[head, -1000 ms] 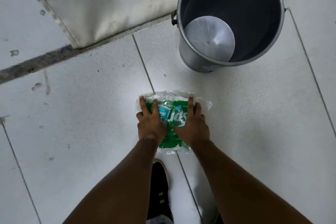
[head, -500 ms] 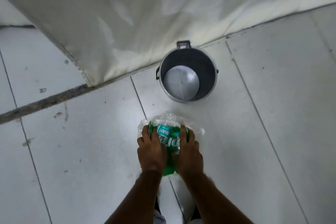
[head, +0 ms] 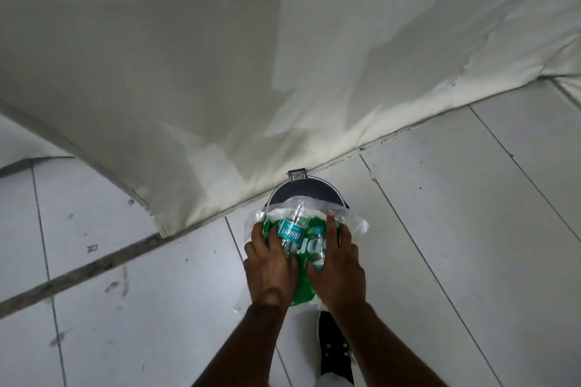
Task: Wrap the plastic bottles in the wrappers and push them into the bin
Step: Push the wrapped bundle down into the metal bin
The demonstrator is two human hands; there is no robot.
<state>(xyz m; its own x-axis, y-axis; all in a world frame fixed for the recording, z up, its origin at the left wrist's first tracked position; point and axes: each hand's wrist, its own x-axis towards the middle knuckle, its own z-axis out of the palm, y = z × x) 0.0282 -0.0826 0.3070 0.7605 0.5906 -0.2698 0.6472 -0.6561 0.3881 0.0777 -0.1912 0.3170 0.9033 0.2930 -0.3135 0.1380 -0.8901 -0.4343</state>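
A bundle of crushed plastic bottles (head: 301, 239), green and clear with a teal label, sits inside a clear plastic wrapper (head: 355, 223). My left hand (head: 270, 264) grips its left side and my right hand (head: 338, 264) grips its right side. The bundle is held up in front of the grey metal bin (head: 301, 190) and covers most of the bin's opening. Only the bin's far rim and its handle tab show above the bundle.
The white tiled floor (head: 440, 261) spreads all around, with dark scuffs at the left. A white cloth sheet (head: 220, 72) hangs behind the bin and reaches the floor. My black shoe (head: 334, 352) is below my right wrist.
I have lifted the bundle off the floor with both hands and carried it forward over the bin. The view has risen, so the bin looks smaller and is now mostly covered.
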